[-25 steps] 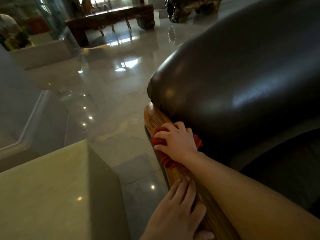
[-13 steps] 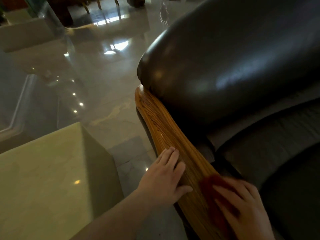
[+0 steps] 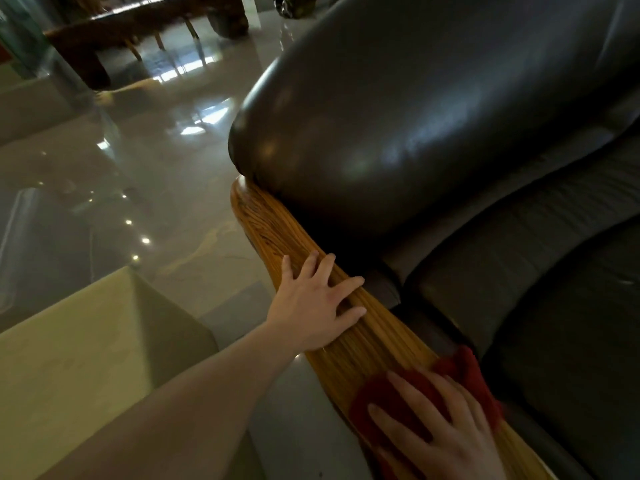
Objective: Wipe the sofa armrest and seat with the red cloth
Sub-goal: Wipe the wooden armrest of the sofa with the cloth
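The wooden armrest (image 3: pixel 277 230) of a dark leather sofa runs from mid-frame down to the bottom right. My left hand (image 3: pixel 317 304) lies flat on the armrest's middle, fingers spread, holding nothing. Lower down, my right hand (image 3: pixel 436 431) presses the red cloth (image 3: pixel 464 368) flat against the armrest's near part; the cloth shows around and between my fingers. The dark seat cushion (image 3: pixel 554 306) lies to the right of the armrest, and the rounded leather back cushion (image 3: pixel 415 116) bulges above it.
A pale stone side table (image 3: pixel 86 358) stands just left of the armrest. Glossy tiled floor (image 3: pixel 156 185) spreads beyond it. A dark wooden table (image 3: pixel 145 26) with chair legs stands far back at the top left.
My right hand slid the cloth from the armrest's far end down to its near part. My left hand moved up the armrest and now rests flat at its middle.
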